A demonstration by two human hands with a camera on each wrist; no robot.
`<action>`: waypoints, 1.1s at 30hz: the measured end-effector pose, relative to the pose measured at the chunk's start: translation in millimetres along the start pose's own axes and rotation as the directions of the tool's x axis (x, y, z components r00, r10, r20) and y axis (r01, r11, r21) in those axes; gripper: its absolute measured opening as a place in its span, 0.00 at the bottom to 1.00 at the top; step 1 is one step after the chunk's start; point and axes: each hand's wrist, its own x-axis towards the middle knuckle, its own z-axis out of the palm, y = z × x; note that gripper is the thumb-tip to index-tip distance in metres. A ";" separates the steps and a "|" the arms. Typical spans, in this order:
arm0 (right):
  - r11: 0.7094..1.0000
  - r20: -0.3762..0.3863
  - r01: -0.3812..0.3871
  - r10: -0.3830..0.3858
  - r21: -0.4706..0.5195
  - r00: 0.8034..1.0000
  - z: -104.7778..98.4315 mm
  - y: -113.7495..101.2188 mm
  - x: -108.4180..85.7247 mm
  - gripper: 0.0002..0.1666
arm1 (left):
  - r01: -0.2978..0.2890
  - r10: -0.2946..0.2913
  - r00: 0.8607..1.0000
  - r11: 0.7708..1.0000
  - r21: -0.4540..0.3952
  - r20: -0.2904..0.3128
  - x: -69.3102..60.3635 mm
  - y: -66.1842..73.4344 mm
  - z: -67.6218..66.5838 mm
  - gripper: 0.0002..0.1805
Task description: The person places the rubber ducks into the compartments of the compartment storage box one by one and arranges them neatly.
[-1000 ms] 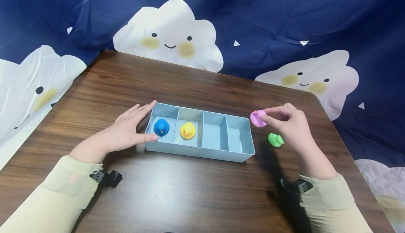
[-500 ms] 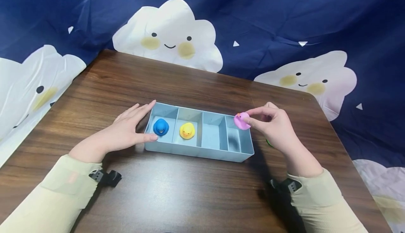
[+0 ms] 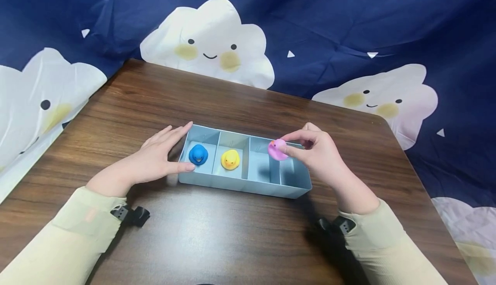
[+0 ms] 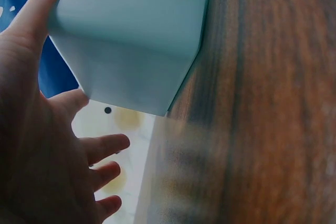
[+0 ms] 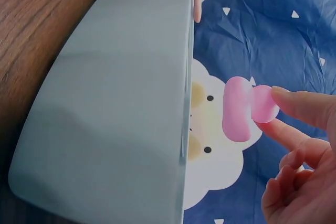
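My right hand (image 3: 323,156) pinches a pink toy duck (image 3: 277,150) between thumb and forefinger. It hangs over the right part of a pale blue box (image 3: 244,185), near the divider between the two right compartments. In the right wrist view, the pink duck (image 5: 239,109) is above the box rim. My left hand (image 3: 149,160) is spread at the box's left end, thumb over the front rim and forefinger at the back corner. A blue toy duck (image 3: 198,154) sits in the leftmost compartment, and a yellow toy duck (image 3: 230,159) in the one beside it.
The box stands on a dark wood-grain table (image 3: 217,242). Behind the table hangs a navy cloth (image 3: 341,26) printed with smiling white clouds. Small black devices are strapped at both wrists.
My right hand has carried the pink duck leftward from beyond the box's right end to over its compartments. The green duck has dropped out of sight behind that hand. My left hand stays put.
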 end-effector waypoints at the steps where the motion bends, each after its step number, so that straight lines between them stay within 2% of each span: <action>1: 1.000 0.006 0.001 -0.001 0.009 1.000 1.5 -0.8 0.9 0.13 | -0.001 0.001 1.000 1.000 0.000 0.000 0.3 -0.1 -0.3 0.56; 13: 0.999 0.033 0.006 -0.007 0.033 0.999 16.3 -0.7 7.0 0.13 | -0.008 0.008 1.000 1.000 -0.001 0.003 3.9 -1.1 -3.7 0.55; 21: 0.998 0.059 -0.026 0.022 0.063 0.998 23.0 1.3 7.5 0.13 | -0.016 0.016 1.000 1.000 0.010 -0.002 5.4 -6.0 -3.0 0.56; 33: 0.999 0.086 -0.040 0.038 0.020 0.996 31.3 10.3 9.4 0.13 | -0.014 0.014 1.000 1.000 0.000 0.008 5.8 -7.0 -5.6 0.56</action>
